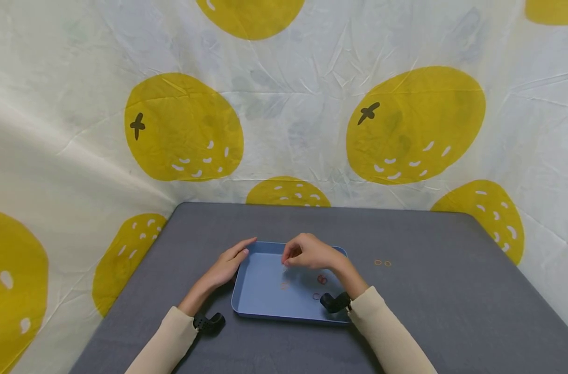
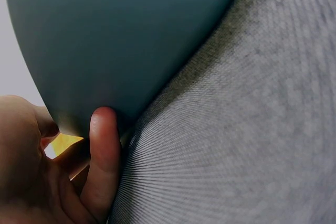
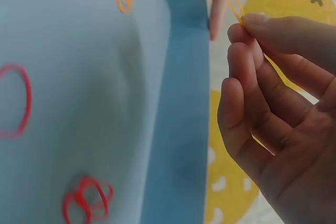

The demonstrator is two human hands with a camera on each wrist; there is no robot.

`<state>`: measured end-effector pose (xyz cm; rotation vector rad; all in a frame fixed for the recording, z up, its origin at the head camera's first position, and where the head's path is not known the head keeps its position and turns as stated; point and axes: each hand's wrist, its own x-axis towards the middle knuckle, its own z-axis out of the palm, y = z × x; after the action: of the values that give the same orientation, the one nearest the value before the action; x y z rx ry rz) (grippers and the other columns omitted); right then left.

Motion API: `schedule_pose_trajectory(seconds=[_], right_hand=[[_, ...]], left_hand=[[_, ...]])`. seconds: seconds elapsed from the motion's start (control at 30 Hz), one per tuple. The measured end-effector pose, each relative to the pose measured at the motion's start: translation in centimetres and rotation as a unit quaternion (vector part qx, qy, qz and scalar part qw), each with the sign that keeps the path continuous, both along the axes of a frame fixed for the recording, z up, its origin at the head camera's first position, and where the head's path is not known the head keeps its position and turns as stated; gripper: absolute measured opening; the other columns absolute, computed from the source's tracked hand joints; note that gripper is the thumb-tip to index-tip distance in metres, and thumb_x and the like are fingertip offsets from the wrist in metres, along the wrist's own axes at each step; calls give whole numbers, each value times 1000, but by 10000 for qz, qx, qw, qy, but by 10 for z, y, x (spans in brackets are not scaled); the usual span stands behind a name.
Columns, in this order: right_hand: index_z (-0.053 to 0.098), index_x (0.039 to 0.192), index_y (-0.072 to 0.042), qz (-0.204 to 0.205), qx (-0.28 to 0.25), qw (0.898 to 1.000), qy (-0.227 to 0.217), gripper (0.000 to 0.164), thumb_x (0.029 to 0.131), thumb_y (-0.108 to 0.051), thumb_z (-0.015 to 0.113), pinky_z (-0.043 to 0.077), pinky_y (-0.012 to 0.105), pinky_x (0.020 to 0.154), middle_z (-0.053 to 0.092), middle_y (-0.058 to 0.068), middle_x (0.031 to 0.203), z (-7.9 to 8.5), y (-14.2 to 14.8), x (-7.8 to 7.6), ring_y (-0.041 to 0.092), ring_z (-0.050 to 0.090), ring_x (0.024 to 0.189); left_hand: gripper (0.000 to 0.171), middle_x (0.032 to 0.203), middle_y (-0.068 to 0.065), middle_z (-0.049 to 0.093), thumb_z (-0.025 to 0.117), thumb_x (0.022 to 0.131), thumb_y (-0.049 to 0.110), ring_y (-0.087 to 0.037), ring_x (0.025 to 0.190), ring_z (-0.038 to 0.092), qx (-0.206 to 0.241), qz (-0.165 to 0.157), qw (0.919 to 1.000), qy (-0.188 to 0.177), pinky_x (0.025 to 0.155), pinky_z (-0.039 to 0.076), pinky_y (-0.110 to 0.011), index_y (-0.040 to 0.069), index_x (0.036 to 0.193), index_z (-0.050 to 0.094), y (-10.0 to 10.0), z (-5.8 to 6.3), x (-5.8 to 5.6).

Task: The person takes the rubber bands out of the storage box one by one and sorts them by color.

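My right hand [image 1: 312,251] is over the far part of a shallow blue tray [image 1: 260,297]. Between thumb and forefinger it pinches a thin yellow rubber band [image 3: 242,19], whose loop sticks out past the fingertips in the right wrist view. At the tray's left side, my left hand [image 1: 225,268] grips the wall near the far corner, the thumb at the rim and the other fingers outside. Inside the tray lie orange rubber bands [image 1: 284,285], tangled red rubber bands [image 3: 80,198] and a single dark red rubber band [image 1: 316,296] nearer the front.
Two orange rubber bands, one of them a small loop [image 1: 378,262], lie on the grey tabletop [image 1: 443,291] right of the tray. A white cloth [image 1: 293,130] printed with yellow fruit hangs behind and beside the table.
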<state>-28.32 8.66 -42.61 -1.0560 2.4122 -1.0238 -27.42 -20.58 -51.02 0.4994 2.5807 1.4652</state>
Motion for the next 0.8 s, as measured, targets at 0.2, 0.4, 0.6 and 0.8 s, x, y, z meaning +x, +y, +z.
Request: schedule_pose_trajectory(seconds=[0.2,0.4,0.6,0.8], right_hand=[[79,96,-5,-127,-71,9999,59,12,98,-15,72,56,25,76,78,15,95,8,19,5,21,71,82],[78,94,-10,-331,-131,9991,238,8,97,-13,72,56,25,74,77,10,92,16,40,12,26,70,80],[79,95,-8,-616,-133,9973,386,9,96,-14,73,52,25,68,77,5,90,21,65,18,13,64,72],[79,96,-9,-801,-193,9948,606,7,96,-14,73,54,26,68,77,0,89,24,96,21,8,64,71]], left_hand=[[45,166,-2,40,41,113,28,-29,156,33,1,9,10000,23,124,26,-58,27,158,44,0,-1,0],[45,166,-2,40,41,113,31,-29,155,34,14,25,10000,13,124,27,-58,28,158,44,0,0,1],[45,166,-1,40,41,113,29,-29,156,33,-5,34,10000,38,124,27,-57,28,158,44,0,0,2],[45,166,-3,40,41,113,28,-31,155,34,-60,39,9999,95,123,29,-58,28,158,44,0,-1,3]])
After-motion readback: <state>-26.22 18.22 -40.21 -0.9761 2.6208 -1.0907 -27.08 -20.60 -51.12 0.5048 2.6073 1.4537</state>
